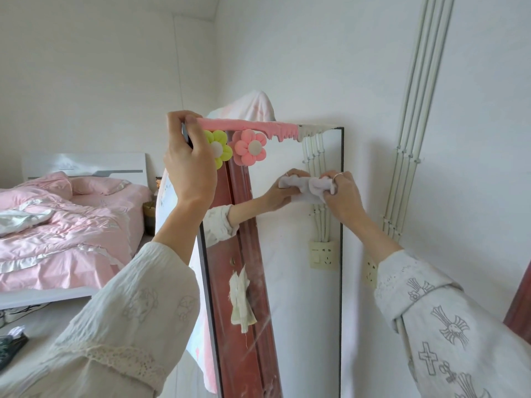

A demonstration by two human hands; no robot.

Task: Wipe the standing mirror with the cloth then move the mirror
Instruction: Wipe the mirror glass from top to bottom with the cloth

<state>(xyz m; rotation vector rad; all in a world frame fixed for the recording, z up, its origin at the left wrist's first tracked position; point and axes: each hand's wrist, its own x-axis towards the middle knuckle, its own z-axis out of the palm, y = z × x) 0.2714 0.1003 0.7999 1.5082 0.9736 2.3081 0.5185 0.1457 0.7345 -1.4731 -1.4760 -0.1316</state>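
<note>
1. Mirror (290, 271) first: we see a tall, narrow standing mirror with a thin dark frame, upright near the white wall (474, 110), with a pale garment (253, 107) draped behind its top.
2. We judge it stiff, fragile and fairly heavy for its slim build, with glass that would slip under bare fingers; the frame's side edges near the top look like the safest places to take hold when we move it.
3. Along its top edge runs a pink drip-shaped trim (244, 126), and two plush flowers, one yellow (217, 147) and one pink (249, 147), sit just under the top left corner.
4. Our right hand (343, 196) bunches the white cloth (316, 188) in curled fingers and presses it against the glass near the right edge of the upper part, wrist bent inward.
5. Our left hand (188, 165) is raised, fingers hooked over the top left corner and thumb on the front, steadying the frame.
6. Wiping looks under way; the lower glass shows streaks.
7. Beyond the left edge lies a bed (63, 219) with pink bedding.
</note>
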